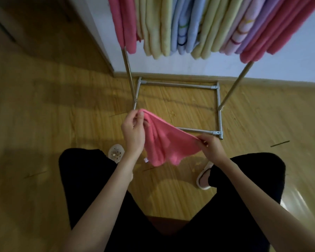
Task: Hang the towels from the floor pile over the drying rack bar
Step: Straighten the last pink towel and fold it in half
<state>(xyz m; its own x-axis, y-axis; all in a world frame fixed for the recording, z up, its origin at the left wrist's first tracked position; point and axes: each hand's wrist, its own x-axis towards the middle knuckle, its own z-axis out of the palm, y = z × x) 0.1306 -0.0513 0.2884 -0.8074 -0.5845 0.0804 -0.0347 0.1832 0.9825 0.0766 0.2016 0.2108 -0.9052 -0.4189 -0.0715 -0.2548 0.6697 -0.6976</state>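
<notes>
A pink towel (166, 140) is pinched by its top corners between left hand (134, 132) and right hand (210, 145), below the crowded drying rack bar (189, 24); hung towels could be dislodged.

Both bare forearms are reaching forward. The left hand (133, 132) is raised higher, fingers (140, 116) pinching; the right hand (211, 147) is sitting lower, fingers pinched together, wrists well apart.

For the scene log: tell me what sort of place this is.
Probably a room in a home, used for drying laundry: a wood-look floor, a white wall with a skirting board, and a metal drying rack full of towels. The person wears house slippers.
</notes>
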